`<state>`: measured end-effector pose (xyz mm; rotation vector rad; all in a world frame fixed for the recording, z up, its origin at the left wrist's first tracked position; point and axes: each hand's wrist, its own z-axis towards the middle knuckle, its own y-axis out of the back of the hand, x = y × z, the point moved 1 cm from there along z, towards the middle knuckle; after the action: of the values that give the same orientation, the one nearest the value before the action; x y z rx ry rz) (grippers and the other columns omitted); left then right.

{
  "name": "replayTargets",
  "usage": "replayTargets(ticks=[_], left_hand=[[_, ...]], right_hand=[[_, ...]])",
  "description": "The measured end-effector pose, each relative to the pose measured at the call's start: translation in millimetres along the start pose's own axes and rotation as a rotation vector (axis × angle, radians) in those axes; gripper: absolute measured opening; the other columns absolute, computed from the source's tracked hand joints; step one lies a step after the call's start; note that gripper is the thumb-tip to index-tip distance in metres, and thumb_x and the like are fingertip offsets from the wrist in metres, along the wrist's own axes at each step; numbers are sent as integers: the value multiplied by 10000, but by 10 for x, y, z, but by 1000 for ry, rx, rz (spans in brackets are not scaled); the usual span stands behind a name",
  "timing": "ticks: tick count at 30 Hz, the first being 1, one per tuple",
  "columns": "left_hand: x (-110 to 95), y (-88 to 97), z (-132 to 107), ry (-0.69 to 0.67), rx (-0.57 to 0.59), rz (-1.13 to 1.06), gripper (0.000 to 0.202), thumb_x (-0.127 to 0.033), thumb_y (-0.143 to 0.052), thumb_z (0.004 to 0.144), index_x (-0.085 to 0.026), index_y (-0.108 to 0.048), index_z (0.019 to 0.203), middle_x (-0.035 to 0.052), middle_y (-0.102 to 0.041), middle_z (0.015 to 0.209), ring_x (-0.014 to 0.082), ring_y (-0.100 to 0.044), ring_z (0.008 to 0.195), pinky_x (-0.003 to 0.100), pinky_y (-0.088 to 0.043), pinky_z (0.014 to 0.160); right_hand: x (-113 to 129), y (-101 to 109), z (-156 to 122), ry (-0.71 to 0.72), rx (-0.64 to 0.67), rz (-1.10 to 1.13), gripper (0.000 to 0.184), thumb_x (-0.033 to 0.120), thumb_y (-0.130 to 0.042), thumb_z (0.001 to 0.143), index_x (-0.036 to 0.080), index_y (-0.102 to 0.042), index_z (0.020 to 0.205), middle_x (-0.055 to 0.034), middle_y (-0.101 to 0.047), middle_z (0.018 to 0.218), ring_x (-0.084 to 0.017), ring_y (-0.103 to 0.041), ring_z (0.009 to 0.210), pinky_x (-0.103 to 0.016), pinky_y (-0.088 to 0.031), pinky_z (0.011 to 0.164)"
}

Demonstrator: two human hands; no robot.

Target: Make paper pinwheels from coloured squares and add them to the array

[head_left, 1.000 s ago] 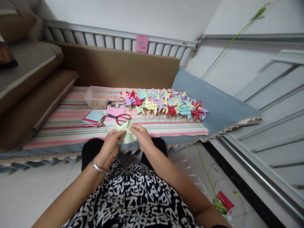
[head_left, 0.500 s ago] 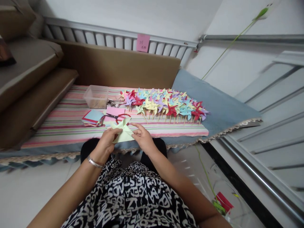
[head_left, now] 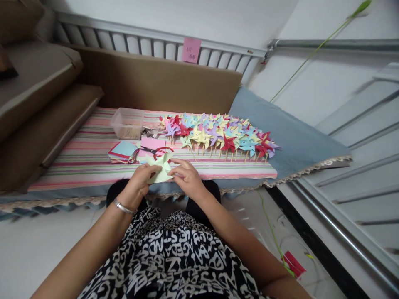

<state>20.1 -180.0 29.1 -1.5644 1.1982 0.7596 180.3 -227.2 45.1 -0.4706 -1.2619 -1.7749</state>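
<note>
Between my hands is a pale green paper pinwheel (head_left: 161,176), its corners partly folded in toward the middle. My left hand (head_left: 142,178) is closed on its left side, the thumb pressing near the centre. With thumb and fingertips my right hand (head_left: 186,177) pinches the paper's right edge. Just beyond the paper lie red-handled scissors (head_left: 160,152) on pink paper sheets (head_left: 152,143). To their left sits a stack of coloured paper squares (head_left: 125,149), light blue uppermost. Several finished pinwheels on sticks (head_left: 215,135) stand in a dense group to the right.
A clear plastic box (head_left: 127,124) with thin sticks stands on the striped cloth (head_left: 84,166). Brown cardboard (head_left: 156,83) stands behind it, and wrapped cushions or boxes (head_left: 40,74) rise at left. A pink note (head_left: 191,50) hangs on the white railing. Red paper (head_left: 294,264) lies on the floor.
My right fingers have moved in slightly along the paper's right side, and its right flap is folded further toward the centre. The camera view has shifted a little.
</note>
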Motion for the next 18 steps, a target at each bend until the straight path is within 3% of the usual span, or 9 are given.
replayTargets(ticks=[5,11,18], left_hand=[[-19,-44,-92,-5,22,48,228,-193,-743,441,-94,-641,619,29,-626,508,130,-534,432,248,-438,449],[-1,-105,-153,-17,25,78,225,-161,-719,454,-71,-675,656,54,-651,539,146,-560,463,270,-480,477],[70,-74,-91,-32,71,54,244,-178,-732,460,-84,-690,681,54,-678,587,141,-577,483,245,-456,506]], right_hand=[[9,-61,52,-113,-59,67,33,207,-690,742,238,-695,752,-55,-568,1277,-221,-481,1220,-419,-322,1046],[-32,-145,91,-240,-149,19,9,207,-694,717,207,-696,708,-92,-516,1342,-241,-411,1287,-417,-275,1071],[30,-146,109,-279,-93,-81,77,170,-661,709,206,-667,642,-74,-508,1353,-253,-370,1316,-447,-258,1076]])
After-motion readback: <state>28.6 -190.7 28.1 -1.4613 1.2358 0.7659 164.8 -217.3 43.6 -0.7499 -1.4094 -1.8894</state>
